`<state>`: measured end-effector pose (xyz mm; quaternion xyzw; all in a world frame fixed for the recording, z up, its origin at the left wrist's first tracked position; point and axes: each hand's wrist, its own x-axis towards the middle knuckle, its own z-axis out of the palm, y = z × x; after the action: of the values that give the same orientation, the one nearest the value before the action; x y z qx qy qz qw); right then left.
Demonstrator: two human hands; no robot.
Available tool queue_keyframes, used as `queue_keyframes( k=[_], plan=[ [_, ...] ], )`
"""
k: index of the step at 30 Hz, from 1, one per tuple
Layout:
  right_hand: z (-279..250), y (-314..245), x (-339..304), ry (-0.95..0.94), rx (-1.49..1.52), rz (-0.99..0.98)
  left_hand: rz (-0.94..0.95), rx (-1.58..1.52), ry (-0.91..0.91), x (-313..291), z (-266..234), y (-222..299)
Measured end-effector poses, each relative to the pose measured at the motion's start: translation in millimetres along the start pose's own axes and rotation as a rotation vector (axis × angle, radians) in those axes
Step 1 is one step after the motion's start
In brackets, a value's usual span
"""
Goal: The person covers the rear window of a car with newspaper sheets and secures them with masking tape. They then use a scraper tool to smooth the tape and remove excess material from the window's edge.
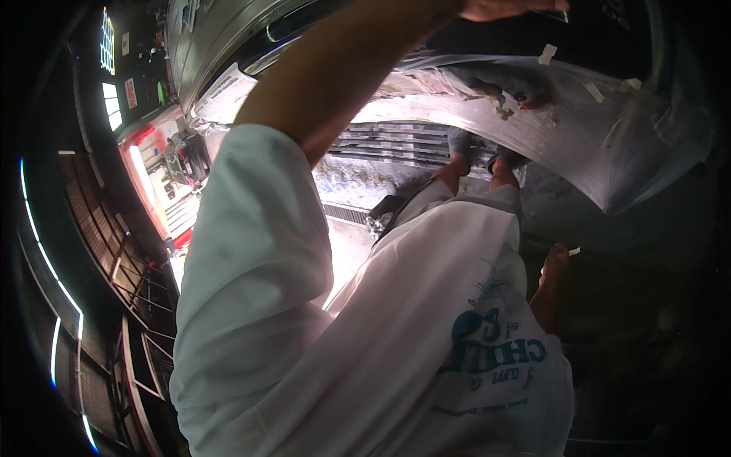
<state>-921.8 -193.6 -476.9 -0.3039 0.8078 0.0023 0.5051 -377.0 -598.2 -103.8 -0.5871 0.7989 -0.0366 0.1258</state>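
The person is looking down along their own body, a white T-shirt [426, 320] with a blue print filling the middle of the head view. The left arm is reaching up and away, and the left hand [509, 7] is lying at the top edge with its fingers stretched out flat, pressing on or just beside the clear plastic sheet [609, 129], which is spreading below it with its long axis running across the view from left to right. Small tape strips [547, 53] are sitting on the sheet near that hand. The right hand [557, 263] is hanging low at the person's side, well apart from the sheet, pinching a small pale object [575, 250] too small to identify. The left hand is much the nearer to the sheet. Sandalled feet [487, 156] are standing on wet ground near a floor grate [346, 213].
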Motion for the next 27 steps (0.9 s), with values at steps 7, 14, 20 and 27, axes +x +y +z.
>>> queue_keyframes(
  k=[7,14,20,27],
  plan=[
    [12.8,-160.1,-30.2,0.037,-0.139,-0.246,-0.004,-0.888,0.273,-242.7,30.8,70.7],
    [104.4,-225.5,-65.6,-0.174,-0.595,-0.616,-1.229,-1.153,-0.901,-556.5,136.7,114.7],
    [208.6,-295.3,-176.8,-0.344,-1.084,-0.929,-1.367,-1.51,-1.024,-686.8,257.8,168.6],
    [396.5,-385.7,-412.2,-0.813,-1.233,-0.946,-1.604,-1.095,-0.507,-750.4,284.5,104.3]
  ],
)
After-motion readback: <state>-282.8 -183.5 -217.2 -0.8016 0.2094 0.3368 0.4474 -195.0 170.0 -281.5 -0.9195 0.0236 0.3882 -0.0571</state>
